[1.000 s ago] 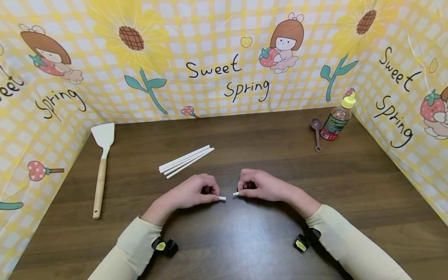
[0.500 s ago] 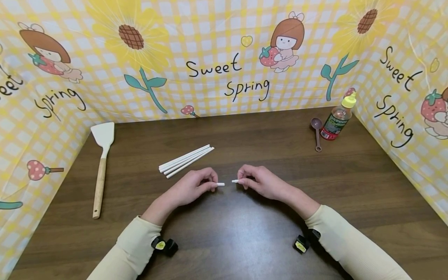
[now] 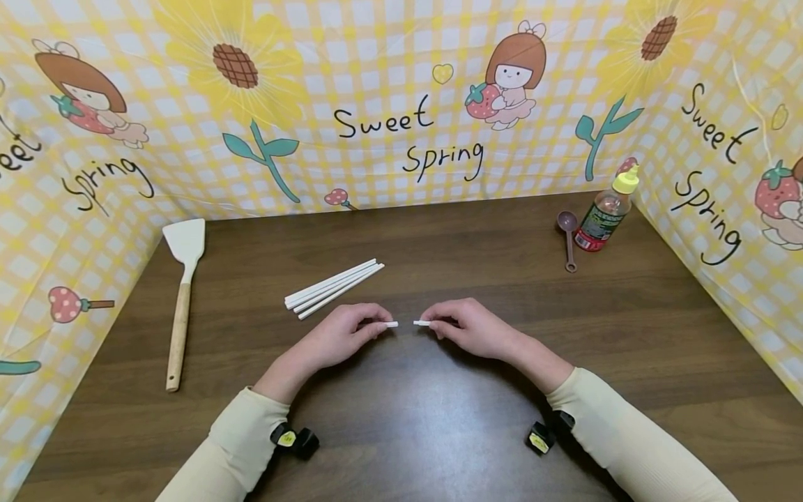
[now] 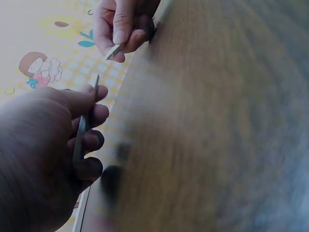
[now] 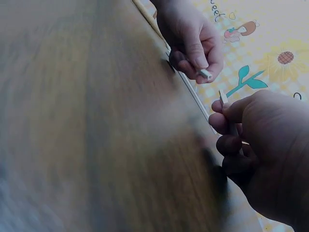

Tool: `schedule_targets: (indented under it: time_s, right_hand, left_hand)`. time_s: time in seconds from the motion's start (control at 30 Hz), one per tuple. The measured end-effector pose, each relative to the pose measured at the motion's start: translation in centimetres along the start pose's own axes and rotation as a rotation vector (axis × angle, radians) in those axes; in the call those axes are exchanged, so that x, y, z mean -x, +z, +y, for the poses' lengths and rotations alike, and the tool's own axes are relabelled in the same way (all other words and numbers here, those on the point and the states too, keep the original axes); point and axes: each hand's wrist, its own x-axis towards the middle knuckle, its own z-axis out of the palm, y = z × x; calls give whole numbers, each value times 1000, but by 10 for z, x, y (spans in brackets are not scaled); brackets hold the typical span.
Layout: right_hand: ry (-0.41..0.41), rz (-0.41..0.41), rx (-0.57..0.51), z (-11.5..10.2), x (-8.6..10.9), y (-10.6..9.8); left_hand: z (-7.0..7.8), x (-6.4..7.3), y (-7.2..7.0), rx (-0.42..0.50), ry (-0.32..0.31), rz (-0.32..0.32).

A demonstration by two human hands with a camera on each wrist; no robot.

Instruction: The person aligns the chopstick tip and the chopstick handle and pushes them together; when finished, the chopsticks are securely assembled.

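My left hand [image 3: 348, 336] pinches a thin white stick [image 3: 392, 324] between thumb and fingers, its short end poking out to the right. In the left wrist view the rest of that stick [image 4: 78, 145] runs back along the curled fingers. Facing it, my right hand [image 3: 473, 328] pinches a second white stick [image 3: 418, 323], with its tip pointing left. A small gap separates the two tips, which are almost in line above the wooden table [image 3: 433, 418]. Most of the second stick is hidden by the right hand's fingers.
Several more white sticks [image 3: 335, 287] lie together behind the left hand. A spatula [image 3: 182, 314] with a wooden handle lies at the left. Back right, a purple measuring spoon [image 3: 567, 233] lies beside a yellow-capped bottle [image 3: 603, 216]. Patterned cloth [image 3: 376, 77] walls in the table.
Both hands have moved away from me, toward the back of the table, carrying their sticks. The sticks have come nearly level with each other; the gap between them stays.
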Motion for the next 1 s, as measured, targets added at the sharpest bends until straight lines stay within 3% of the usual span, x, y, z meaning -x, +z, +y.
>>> schedule_targets:
  time_s: [0.5, 1.0]
  right_hand:
    - [-19, 22, 62, 4, -1, 5]
    - [-7, 21, 105, 1, 0, 7]
  left_hand:
    - [-1, 0, 2, -54, -29, 26]
    - [1, 0, 6, -71, -6, 32]
